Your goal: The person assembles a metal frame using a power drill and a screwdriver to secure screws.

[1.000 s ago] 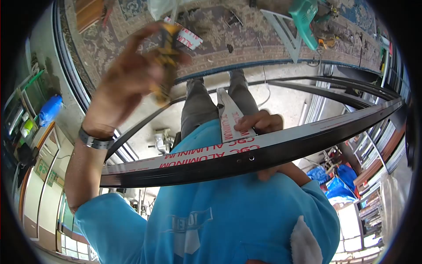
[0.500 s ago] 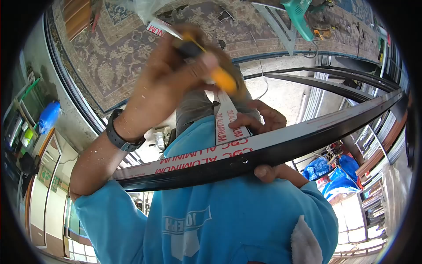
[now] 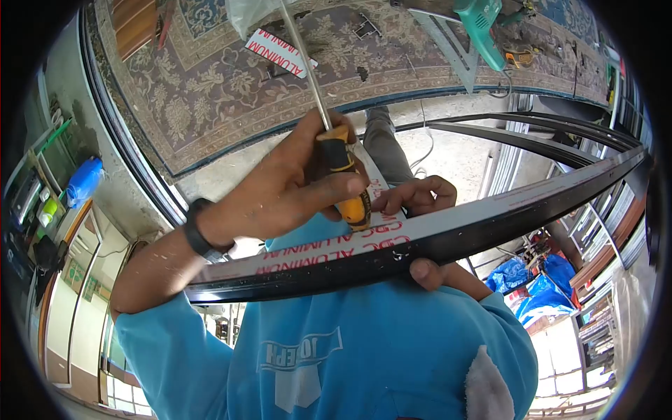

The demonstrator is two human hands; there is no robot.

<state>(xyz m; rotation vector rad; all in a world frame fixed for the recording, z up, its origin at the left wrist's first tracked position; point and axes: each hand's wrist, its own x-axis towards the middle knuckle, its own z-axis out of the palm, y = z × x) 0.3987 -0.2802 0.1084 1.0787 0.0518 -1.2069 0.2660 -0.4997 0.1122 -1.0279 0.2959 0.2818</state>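
My left hand [image 3: 301, 182], with a dark watch [image 3: 198, 227] on its wrist, is closed round the yellow and black handle of a screwdriver [image 3: 337, 157]. Its long shaft points away from my body, and the handle's butt end is at the printed face of a long black aluminum bar [image 3: 462, 238]. That face carries red "CBC ALUMINUM" lettering. My right hand [image 3: 425, 199] grips the bar, fingers on the far side and thumb on the near side. A shorter printed aluminum piece [image 3: 378, 180] meets the bar there, partly hidden behind both hands.
Beyond my hands, a red-lettered strip [image 3: 276, 52] shows against the patterned carpet [image 3: 203, 105]. A green power tool [image 3: 479, 31] and a metal set square [image 3: 448, 52] lie at upper right. More black bars [image 3: 518, 140] extend to the right. A blue bundle [image 3: 84, 182] is at left.
My left hand has come down toward the bar with the screwdriver, bringing the handle's butt end to the printed face. My right hand keeps its grip on the bar.
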